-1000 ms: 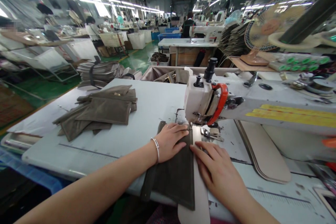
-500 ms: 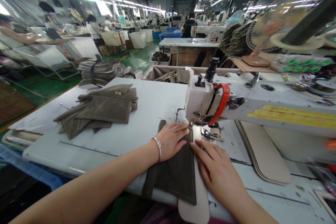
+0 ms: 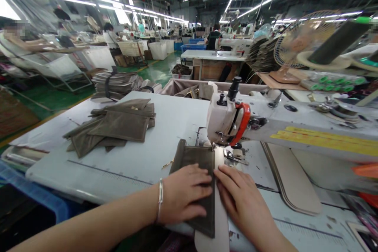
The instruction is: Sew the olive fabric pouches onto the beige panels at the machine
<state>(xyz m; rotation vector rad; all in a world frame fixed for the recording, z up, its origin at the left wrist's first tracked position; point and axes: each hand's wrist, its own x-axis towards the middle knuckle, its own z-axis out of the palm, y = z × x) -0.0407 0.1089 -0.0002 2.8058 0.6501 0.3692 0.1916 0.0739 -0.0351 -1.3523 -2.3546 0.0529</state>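
A dark olive fabric piece [image 3: 201, 155] lies flat on top of a long pale strip [image 3: 219, 201], its far edge at the needle of the sewing machine [image 3: 226, 120]. My left hand [image 3: 187, 193] rests on the fabric with fingers spread, a silver bangle at the wrist. Across the seam, my right hand [image 3: 240, 189] lies on the pale strip, fingers stretched, their tips beside the fabric's right edge. A small gold zipper pull [image 3: 168, 163] sticks out at the fabric's left side.
Left on the white table [image 3: 118, 169] sits a pile of olive fabric pieces [image 3: 119, 126]. Pale rounded panels [image 3: 298, 181] lie under the machine arm. A fan [image 3: 295, 47] and thread cone [image 3: 339, 41] stand at the right. Other people work in the background.
My left hand has slid back toward me along the fabric, away from the needle, baring the fabric's far end and the zipper pull. The right hand stays by the edge.
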